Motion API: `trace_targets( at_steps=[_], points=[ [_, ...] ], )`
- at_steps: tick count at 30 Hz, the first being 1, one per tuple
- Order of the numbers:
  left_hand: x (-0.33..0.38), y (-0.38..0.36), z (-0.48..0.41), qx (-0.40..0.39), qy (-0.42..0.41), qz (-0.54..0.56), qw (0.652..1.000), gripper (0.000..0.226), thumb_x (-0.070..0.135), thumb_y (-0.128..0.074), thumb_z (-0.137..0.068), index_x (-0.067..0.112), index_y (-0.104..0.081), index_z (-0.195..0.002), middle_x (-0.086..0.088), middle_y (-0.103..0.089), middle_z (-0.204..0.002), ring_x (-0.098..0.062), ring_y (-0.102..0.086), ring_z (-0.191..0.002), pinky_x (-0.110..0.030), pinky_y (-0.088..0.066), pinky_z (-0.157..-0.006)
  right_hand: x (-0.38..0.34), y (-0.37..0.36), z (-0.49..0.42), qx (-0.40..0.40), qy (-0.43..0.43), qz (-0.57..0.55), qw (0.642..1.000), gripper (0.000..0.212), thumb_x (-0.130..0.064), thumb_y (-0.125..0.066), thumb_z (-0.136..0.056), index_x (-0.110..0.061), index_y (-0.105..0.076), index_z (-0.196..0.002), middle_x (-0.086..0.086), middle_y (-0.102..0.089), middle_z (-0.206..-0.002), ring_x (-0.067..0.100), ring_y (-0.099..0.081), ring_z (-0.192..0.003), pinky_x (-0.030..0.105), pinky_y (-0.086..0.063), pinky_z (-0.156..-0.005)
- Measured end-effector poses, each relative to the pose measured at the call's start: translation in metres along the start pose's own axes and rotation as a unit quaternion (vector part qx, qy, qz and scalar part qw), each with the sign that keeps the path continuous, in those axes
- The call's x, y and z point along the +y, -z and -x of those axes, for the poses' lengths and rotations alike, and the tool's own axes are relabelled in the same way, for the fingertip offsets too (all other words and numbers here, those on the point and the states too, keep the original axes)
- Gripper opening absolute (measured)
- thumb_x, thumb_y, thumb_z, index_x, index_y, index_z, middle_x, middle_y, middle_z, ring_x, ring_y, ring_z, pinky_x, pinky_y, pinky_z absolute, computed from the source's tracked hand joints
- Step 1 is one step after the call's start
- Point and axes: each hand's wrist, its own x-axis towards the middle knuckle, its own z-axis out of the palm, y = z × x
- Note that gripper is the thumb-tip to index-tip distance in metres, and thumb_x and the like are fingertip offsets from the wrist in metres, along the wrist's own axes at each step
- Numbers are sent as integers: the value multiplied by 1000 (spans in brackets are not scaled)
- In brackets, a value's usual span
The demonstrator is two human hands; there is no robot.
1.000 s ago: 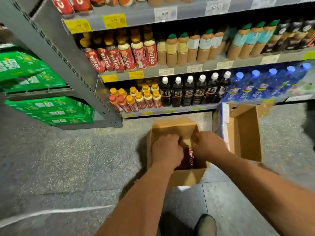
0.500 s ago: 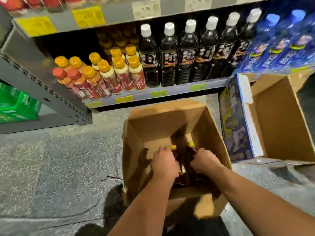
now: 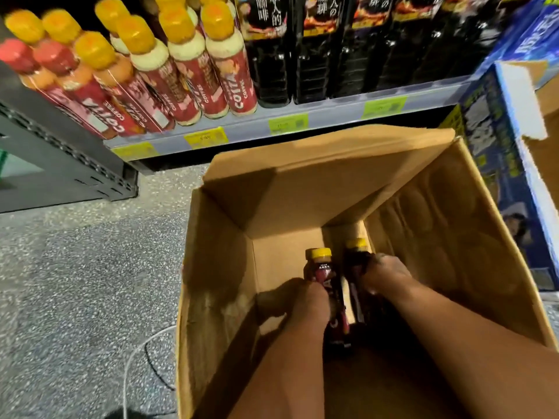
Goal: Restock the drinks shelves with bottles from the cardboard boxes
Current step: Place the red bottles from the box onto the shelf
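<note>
bottom shelf (image 3: 332, 116) ahead holds red coffee bottles (image 3: 193, 77); the open cardboard box (image 3: 302, 182) stands on the floor (image 3: 90, 267) just below it. step in hand: pick-up. left hand (image 3: 311, 300) curled round the left bottle (image 3: 320, 267), right hand (image 3: 384, 273) round the right bottle (image 3: 357, 252), both low in the box; next, i judge, lift them clear of the walls and up to the shelf. versus half a second ago: view closer in, grips unchanged.

- Red-labelled bottles (image 3: 239, 86) on the shelf (image 3: 332, 111): "COTTA" in white, "COFFEE" in smaller letters beside it.
- Black bottles (image 3: 267, 55): white Chinese characters, partly cut off.
- Shelf-edge price tags (image 3: 205, 137): too blurred to read.
</note>
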Motion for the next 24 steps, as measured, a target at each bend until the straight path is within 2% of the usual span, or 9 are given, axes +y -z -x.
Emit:
trace_targets(
  at_steps=[3,5,7,11,13,16,19,21,24],
  points=[
    [11,14,23,14,-24,-39,999,30,16,-35,-101,7,-55,-122,-12,-58,-122,-25,-57,-108,-32,-45,-87,-6,-11,-3,-7,-13,29,999,56,-22,-70,-85,-3,-47,-133,13,-57,-128,27,-56,-119,30,-48,-93],
    [8,16,20,-4,-38,-64,997,31,15,-36,-101,7,-57,-122,-12,-60,-120,-27,-58,-110,-37,-46,-97,-9,-13,-7,-33,-16,26,999,59,-26,-73,-84,-7,-47,-133,9,-53,-133,22,-53,-123,25,-45,-93],
    [6,15,17,-12,-45,-89,995,28,17,-42,-99,10,-58,-120,-11,-62,-118,-26,-59,-108,-39,-47,-97,-12,-10,-6,-50,-5,16,999,61,-35,-66,-88,-10,-43,-138,6,-48,-140,19,-47,-130,21,-41,-96],
    [4,15,13,-8,-59,-50,997,23,22,-48,-98,14,-58,-117,-6,-61,-115,-23,-58,-107,-33,-45,-92,-12,-15,-15,-85,29,51,995,51,-21,-70,-84,-3,-54,-129,13,-59,-127,25,-57,-118,24,-45,-82],
    [1,14,12,-19,-54,-20,998,24,24,-54,-95,16,-56,-118,-5,-61,-117,-22,-58,-109,-33,-45,-92,-12,-15,-15,-66,24,42,997,52,-28,-68,-87,-4,-52,-130,10,-59,-124,21,-58,-114,23,-46,-74],
    [0,15,20,-18,-58,16,998,39,22,-63,-89,19,-51,-126,-6,-59,-123,-24,-56,-115,-39,-45,-99,-7,-12,-12,-48,15,-10,999,52,-28,-72,-84,-5,-55,-127,9,-60,-110,18,-61,-100,20,-44,-61],
    [6,30,46,-13,-84,28,996,53,13,-70,-82,19,-46,-129,-4,-56,-127,-25,-53,-120,-40,-43,-103,-1,-2,12,-30,15,-52,998,71,-33,-79,-75,-6,-47,-132,11,-57,-125,25,-58,-117,28,-50,-83],
    [11,46,74,-11,-107,29,994,59,10,-77,-76,18,-47,-126,-4,-56,-125,-25,-53,-120,-40,-42,-102,0,13,40,-20,27,-104,994,74,-26,-83,-70,-5,-45,-130,12,-57,-125,28,-56,-118,32,-47,-94],
    [24,75,133,12,-154,42,987,60,12,-84,-65,21,-51,-114,-1,-62,-117,-23,-58,-111,-42,-47,-98,-3,50,96,-4,57,-188,981,61,-10,-85,-64,-5,-51,-115,13,-62,-113,32,-60,-107,35,-48,-90]
  ],
)
